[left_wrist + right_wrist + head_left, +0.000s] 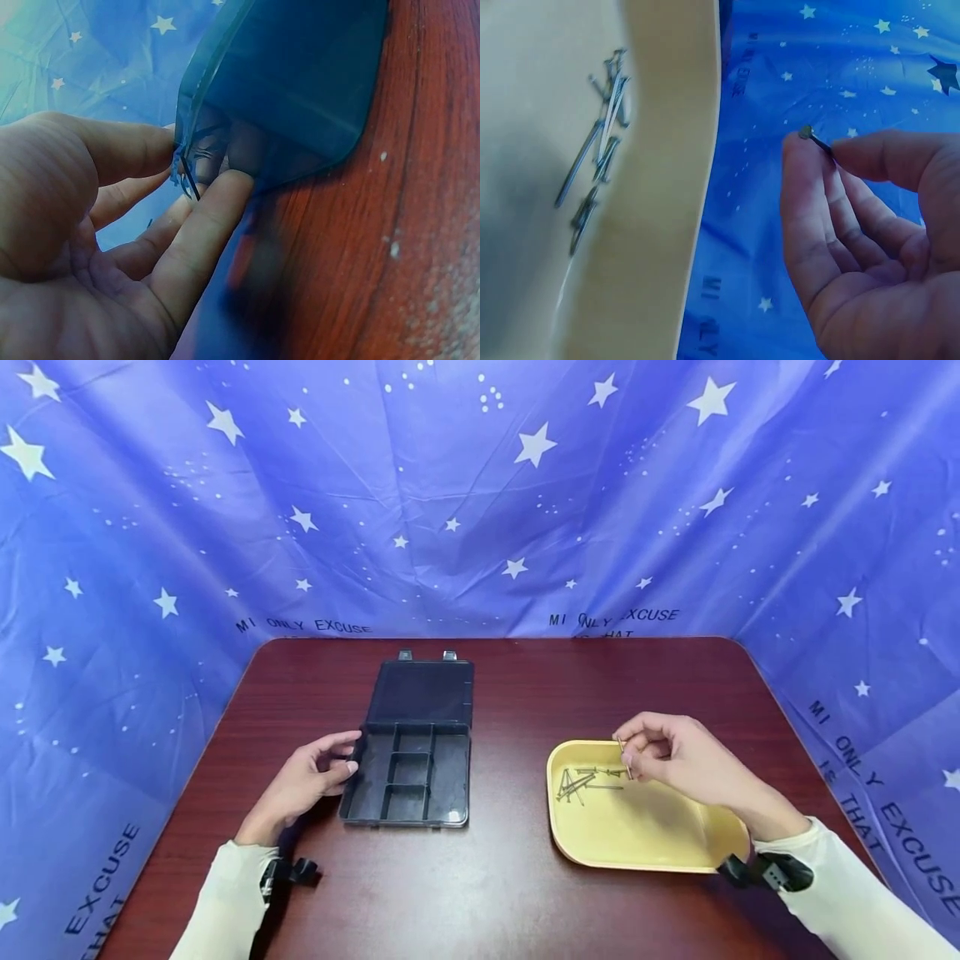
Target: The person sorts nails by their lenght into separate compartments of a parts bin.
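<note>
I have the right hand (678,760) pinching a nail (820,142) crosswise to its fingers over the yellow tray (630,835); leftward lies the black box (447,768), gripped by the left hand (306,777).

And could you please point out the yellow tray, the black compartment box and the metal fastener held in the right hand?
Yellow tray (622,828): head view, on its bare inside.
Black compartment box (448,774): head view, floor of its right-hand compartment.
Held metal fastener (820,142): right wrist view, shaft, near its head.
</note>
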The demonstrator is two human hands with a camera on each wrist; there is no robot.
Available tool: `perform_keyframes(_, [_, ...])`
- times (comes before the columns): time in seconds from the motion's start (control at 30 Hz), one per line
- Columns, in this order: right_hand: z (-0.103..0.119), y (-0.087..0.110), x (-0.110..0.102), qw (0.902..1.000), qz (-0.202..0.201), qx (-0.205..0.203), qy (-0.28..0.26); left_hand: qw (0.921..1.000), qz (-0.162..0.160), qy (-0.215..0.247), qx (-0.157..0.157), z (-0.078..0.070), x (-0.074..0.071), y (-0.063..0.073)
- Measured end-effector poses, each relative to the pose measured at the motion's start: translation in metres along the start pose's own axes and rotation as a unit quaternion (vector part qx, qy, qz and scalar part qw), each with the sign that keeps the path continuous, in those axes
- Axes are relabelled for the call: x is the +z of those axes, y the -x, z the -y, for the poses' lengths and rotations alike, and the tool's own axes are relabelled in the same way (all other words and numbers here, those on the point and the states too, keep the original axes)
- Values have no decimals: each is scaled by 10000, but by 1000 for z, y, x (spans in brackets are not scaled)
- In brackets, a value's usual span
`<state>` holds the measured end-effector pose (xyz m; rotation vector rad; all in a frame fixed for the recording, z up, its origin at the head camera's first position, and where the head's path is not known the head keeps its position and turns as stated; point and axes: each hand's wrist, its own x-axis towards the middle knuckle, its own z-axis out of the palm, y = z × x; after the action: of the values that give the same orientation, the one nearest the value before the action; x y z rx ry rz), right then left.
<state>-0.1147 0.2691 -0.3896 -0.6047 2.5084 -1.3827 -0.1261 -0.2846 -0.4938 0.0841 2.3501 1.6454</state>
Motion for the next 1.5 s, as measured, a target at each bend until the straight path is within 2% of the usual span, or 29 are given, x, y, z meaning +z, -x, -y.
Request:
perform_keyframes(0.13, [10, -11, 5, 9981, -8, 19, -612, 10000, -10, -1, 0, 1, -2, 0])
perform_keyframes(0.27, [20, -20, 11, 9914, 1, 185, -1295, 10000, -1, -9, -26, 1, -2, 0])
perform_keyframes(0.37, [29, -27, 13, 9881, -65, 150, -1530, 10000, 7, -1, -32, 1, -1, -1])
perform_keyframes(0.5, [46, -39, 14, 9876, -188, -197, -1544, 10000, -7, -8, -49, 0, -1, 1])
perform_keyframes(0.7, [75, -52, 16, 9816, -258, -607, -1790, 9999, -42, -81, -65, -2, -3, 4])
perform_keyframes(0.9, [87, -57, 20, 9766, -367, -1003, -1865, 10000, 32, -73, -45, -2, -2, 4])
perform_keyframes(1.27, [96, -63, 22, 9728, -455, -1160, -1952, 9999, -18, -50, -101, -4, 0, 3])
perform_keyframes(1.5, [100, -72, 28, 9715, -439, -1029, -2090, 9999, -8, -31, -114, -3, 0, 3])
